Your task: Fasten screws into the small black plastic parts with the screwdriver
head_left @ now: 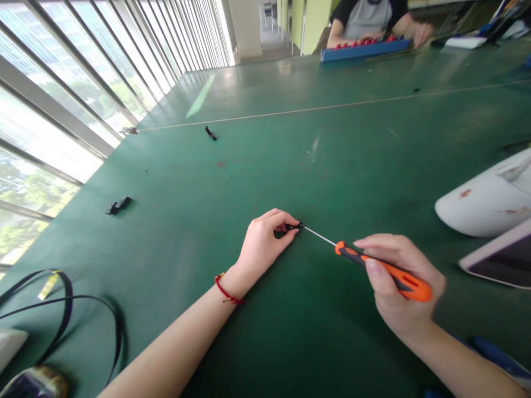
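Near the middle of the green table, my left hand [267, 237], with a red cord bracelet [227, 289] at the wrist, pinches a small black part [292, 226] between thumb and fingers. My right hand [404, 282] holds an orange and black screwdriver [385, 269] by its handle. The thin metal shaft points left, and its tip meets the black part at my left fingertips. Much of the black part is hidden by my fingers.
Two small black pieces [118, 205] [211, 133] lie on the table [249, 166] at the left. Black cables [68, 298] curl at the lower left. A white object [485, 199] and a dark-screened device [501, 257] sit right. Across the table, a person [369, 22] sits behind a blue tray [365, 51].
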Tool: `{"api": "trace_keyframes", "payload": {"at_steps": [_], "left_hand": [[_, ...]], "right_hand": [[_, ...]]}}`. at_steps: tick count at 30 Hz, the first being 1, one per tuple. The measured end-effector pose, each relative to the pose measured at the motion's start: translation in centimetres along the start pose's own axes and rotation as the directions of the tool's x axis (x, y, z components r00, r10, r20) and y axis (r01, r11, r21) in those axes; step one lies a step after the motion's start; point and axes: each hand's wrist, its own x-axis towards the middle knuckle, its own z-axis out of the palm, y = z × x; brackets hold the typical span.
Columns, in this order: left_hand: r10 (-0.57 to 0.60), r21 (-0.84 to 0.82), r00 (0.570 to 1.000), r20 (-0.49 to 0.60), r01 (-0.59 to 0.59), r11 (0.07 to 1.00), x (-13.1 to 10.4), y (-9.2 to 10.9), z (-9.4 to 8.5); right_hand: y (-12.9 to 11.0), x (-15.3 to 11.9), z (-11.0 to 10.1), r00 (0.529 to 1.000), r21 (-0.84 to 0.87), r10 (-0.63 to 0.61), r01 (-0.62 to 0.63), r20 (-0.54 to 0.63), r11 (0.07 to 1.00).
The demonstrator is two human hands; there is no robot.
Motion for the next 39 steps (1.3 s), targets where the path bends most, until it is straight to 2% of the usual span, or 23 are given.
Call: {"api": "trace_keyframes", "payload": {"at_steps": [4,6,9,10,12,15,17,21,24,27,29,32,34,37,39], "left_hand": [[-0.003,0.01,1.0,0.002,0.003,1.0,0.0,0.0,0.0],[-0.001,0.015,1.0,0.0,0.001,1.0,0.0,0.1,0.0],[0.004,0.026,1.0,-0.005,-0.004,1.0,0.0,0.0,0.0],[0.006,0.028,1.0,-0.005,-0.006,1.0,0.0,0.0,0.0],[0.01,0.029,1.0,-0.001,-0.01,1.0,0.0,0.0,0.0],[0.018,0.029,1.0,0.004,-0.018,0.999,0.0,0.0,0.1],[0.022,0.034,1.0,0.001,-0.022,0.999,0.0,-0.1,0.1],[0.017,0.059,1.0,-0.012,-0.016,0.998,0.0,-0.2,0.2],[0.019,0.074,1.0,-0.013,-0.018,0.997,0.0,-0.2,0.2],[0.027,0.086,1.0,-0.011,-0.026,0.996,0.0,0.0,0.2],[0.033,0.09,0.999,-0.013,-0.031,0.995,0.0,0.1,0.2],[0.034,0.095,0.999,-0.018,-0.033,0.995,0.0,0.2,0.2],[0.029,0.099,0.999,-0.02,-0.027,0.995,0.0,0.2,0.2],[0.018,0.102,0.999,-0.031,-0.014,0.995,0.1,0.1,0.3],[0.017,0.091,0.999,-0.038,-0.013,0.996,0.1,0.0,0.4]], "right_hand": [[0.1,0.2,0.3,0.987,0.092,-0.039,0.054,-0.155,0.994],[0.1,0.2,0.3,0.993,0.136,-0.017,0.033,-0.115,0.99],[0.0,0.2,0.1,1.0,0.05,-0.012,0.011,0.026,0.999],[-0.1,0.1,0.0,0.999,0.023,-0.014,0.013,0.033,1.0],[-0.2,0.2,0.1,0.999,0.028,-0.027,0.028,-0.04,0.999],[-0.1,0.3,0.5,0.987,0.123,-0.049,0.068,-0.152,0.99],[0.0,0.4,0.5,0.993,0.122,-0.046,0.059,-0.111,0.991],[-0.5,0.3,0.5,0.999,-0.042,-0.003,0.005,0.035,0.999],[-0.8,0.3,0.6,0.999,0.076,0.035,-0.032,-0.034,0.997],[-0.7,0.6,0.7,0.991,0.186,0.019,0.006,-0.13,0.982],[-0.5,0.8,0.5,0.997,0.161,0.009,0.004,-0.083,0.987],[-0.4,1.0,0.2,0.999,0.023,0.012,-0.013,0.03,1.0],[-0.4,1.1,0.2,1.0,0.014,0.003,-0.004,0.016,1.0],[-0.4,1.1,0.5,0.996,0.154,-0.041,0.052,-0.075,0.987],[-0.3,1.1,0.5,0.997,0.2,-0.048,0.061,-0.068,0.978]]}}
